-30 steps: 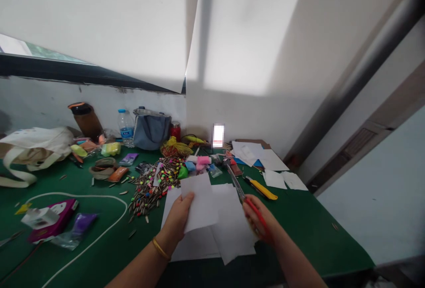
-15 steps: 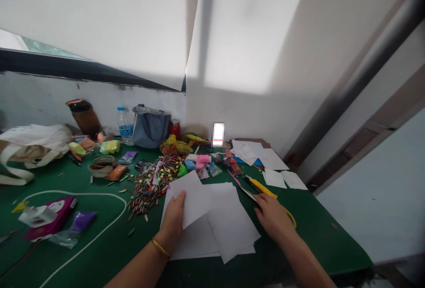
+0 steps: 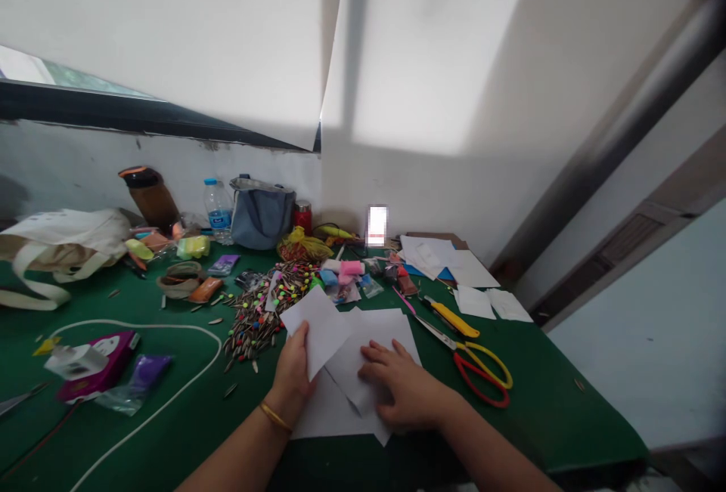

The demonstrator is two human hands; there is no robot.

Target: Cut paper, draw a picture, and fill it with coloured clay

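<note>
My left hand (image 3: 293, 371), with a yellow bangle at the wrist, grips a small white paper (image 3: 318, 326) by its lower left edge, the thumb on top. Under and beside it, larger white sheets (image 3: 323, 413) overlap on the green table. My right hand (image 3: 397, 382) lies on these sheets with its fingers spread, holding nothing. Right of that hand are scissors (image 3: 482, 371) with one red and one yellow handle loop, lying on the table with their blades closed. A yellow cutter knife (image 3: 451, 317) rests just behind them.
A heap of small spindle-shaped pieces and coloured beads (image 3: 255, 326) lies left of the papers. Behind stand a blue-grey bag (image 3: 264, 216), a water bottle (image 3: 218, 212) and a lit phone (image 3: 377, 226). A white cable (image 3: 196, 382) curves across the left of the green table (image 3: 572, 401).
My right hand has moved left from the scissors onto the white sheets, and the scissors now show fully. My left hand still holds the small paper, slightly further left and turned.
</note>
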